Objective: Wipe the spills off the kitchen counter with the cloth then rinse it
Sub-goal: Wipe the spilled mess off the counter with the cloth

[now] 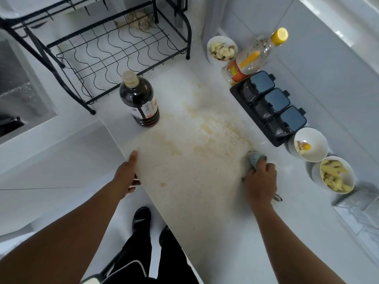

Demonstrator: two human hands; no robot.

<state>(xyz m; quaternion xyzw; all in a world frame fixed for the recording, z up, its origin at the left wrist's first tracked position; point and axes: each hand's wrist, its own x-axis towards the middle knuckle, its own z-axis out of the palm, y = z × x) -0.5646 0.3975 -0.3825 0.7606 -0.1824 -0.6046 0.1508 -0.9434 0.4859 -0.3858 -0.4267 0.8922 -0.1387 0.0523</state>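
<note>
Right hand (260,182) is clamped on the cloth (255,158), bunched at the counter's (194,191) right side, just beside the spill (205,130). Left hand (128,174) braces the front edge, thumb flat on top; whether the fingers curl under, you cannot tell. Cloth looks soft, light, probably damp: grip the whole wad, press flat. Spill looks greasy, likely smears. Sauce bottle (140,101) stands near it. Sink (18,83) sits far left for rinsing.

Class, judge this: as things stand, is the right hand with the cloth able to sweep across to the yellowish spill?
Probably yes. The right hand grips the cloth at the edge of the spill, and nothing stands between them.
</note>
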